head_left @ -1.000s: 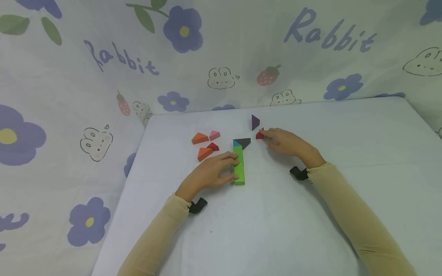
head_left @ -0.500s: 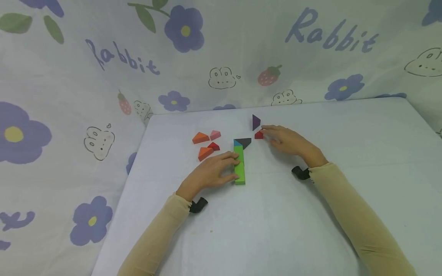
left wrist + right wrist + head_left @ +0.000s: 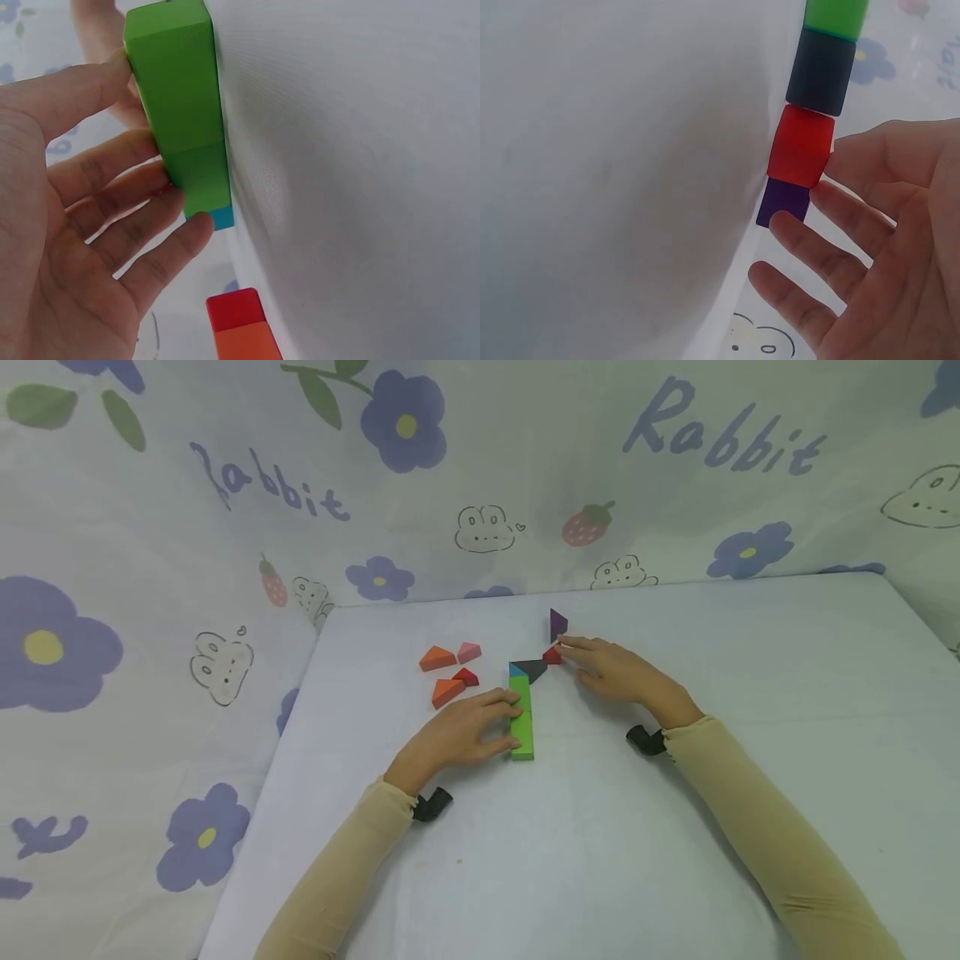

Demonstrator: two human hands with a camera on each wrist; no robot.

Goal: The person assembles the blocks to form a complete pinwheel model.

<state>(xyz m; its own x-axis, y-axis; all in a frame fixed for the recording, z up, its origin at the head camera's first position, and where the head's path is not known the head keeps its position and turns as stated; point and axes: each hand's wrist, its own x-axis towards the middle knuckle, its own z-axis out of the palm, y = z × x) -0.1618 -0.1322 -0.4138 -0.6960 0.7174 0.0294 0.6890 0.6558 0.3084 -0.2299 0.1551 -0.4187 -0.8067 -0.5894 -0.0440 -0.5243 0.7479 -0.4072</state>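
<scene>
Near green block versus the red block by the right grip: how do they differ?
The near green block is longer; the red block is shorter. The left grip touches the green one; the right grip is at the red one. Both lie on the white tabletop.

We have two green blocks [image 3: 526, 727] lying flat, end to end in one straight strip against our left hand [image 3: 461, 732], and a small red block [image 3: 799, 145] touching our right hand [image 3: 617, 672].
</scene>
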